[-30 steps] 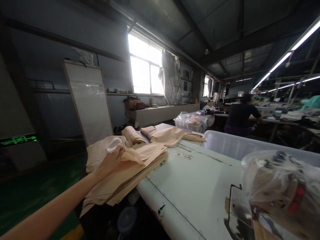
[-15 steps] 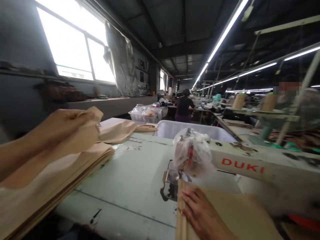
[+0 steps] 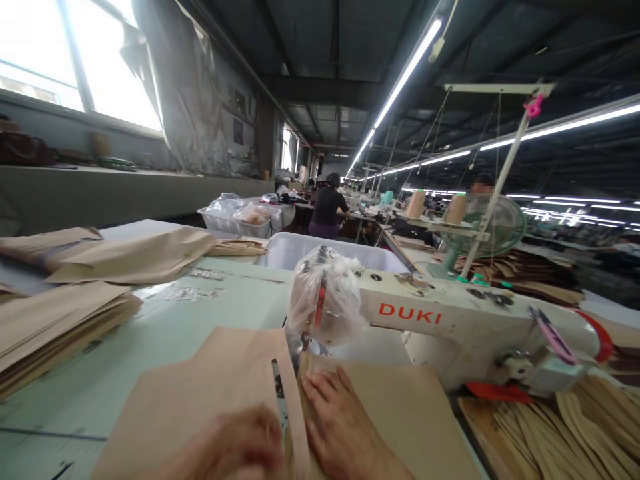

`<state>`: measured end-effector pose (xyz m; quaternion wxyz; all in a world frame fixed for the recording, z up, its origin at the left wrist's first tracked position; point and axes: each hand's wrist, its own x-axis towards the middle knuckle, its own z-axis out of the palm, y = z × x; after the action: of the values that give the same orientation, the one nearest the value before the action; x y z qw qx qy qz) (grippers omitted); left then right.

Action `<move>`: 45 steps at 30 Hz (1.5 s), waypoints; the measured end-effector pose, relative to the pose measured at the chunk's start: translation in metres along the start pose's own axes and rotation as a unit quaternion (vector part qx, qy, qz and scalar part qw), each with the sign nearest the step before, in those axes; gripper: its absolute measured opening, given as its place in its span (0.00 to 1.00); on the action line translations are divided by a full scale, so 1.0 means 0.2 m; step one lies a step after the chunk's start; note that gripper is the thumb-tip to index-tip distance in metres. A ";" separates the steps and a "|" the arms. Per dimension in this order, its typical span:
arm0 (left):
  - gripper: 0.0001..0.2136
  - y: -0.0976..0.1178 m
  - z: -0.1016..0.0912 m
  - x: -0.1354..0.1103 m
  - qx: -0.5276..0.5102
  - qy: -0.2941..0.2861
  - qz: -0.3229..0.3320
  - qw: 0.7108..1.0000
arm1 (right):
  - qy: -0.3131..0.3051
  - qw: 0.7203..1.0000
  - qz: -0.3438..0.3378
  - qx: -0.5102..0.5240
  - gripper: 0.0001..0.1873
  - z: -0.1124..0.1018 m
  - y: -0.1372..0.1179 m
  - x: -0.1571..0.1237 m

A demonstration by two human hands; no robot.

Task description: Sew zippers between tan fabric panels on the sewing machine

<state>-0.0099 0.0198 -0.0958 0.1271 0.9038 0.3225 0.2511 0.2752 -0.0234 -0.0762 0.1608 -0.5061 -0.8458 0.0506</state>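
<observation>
My right hand [image 3: 343,423] lies flat with fingers stretched out on a tan panel [image 3: 400,393], just in front of the sewing machine's needle area. To its left is another tan sheet [image 3: 200,380] with a cut-out slot near its right edge. That edge runs alongside my right hand's fingers. My left hand [image 3: 235,440] is over the lower part of this sheet, smeared by motion, so its grip is unclear. The sewing machine [image 3: 410,310], marked DUKI, has its head wrapped in a clear plastic bag [image 3: 327,297]. The needle is mostly hidden by the bag.
Stacked tan sheets [image 3: 60,327] lie on the table's left side, more [image 3: 150,253] behind them. A white bin [image 3: 285,250] stands beyond the machine. Purple-handled snips [image 3: 555,337] rest on the machine arm. Brown pieces [image 3: 530,433] lie at right. A person [image 3: 327,207] sits farther back.
My left hand has come from the left stack to the machine, and a tan sheet now lies beside my right hand. My right hand stays on its panel. The view has turned right.
</observation>
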 end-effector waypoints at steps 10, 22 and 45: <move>0.30 0.15 0.03 0.14 0.049 -0.056 0.048 0.996 | -0.057 0.998 -0.005 0.031 0.30 -0.07 -0.09 -0.01; 0.13 0.06 0.01 0.38 0.080 -0.015 0.032 0.996 | -0.027 0.999 -0.026 0.018 0.34 -0.04 -0.07 -0.03; 0.24 0.08 0.09 0.20 0.070 -0.050 0.021 0.996 | 0.011 0.999 -0.024 0.040 0.26 -0.04 -0.10 -0.05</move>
<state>0.0342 0.0332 -0.0893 0.0746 0.9286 0.3130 0.1848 0.2662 -0.0421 -0.0661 0.1913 -0.4790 -0.8534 0.0751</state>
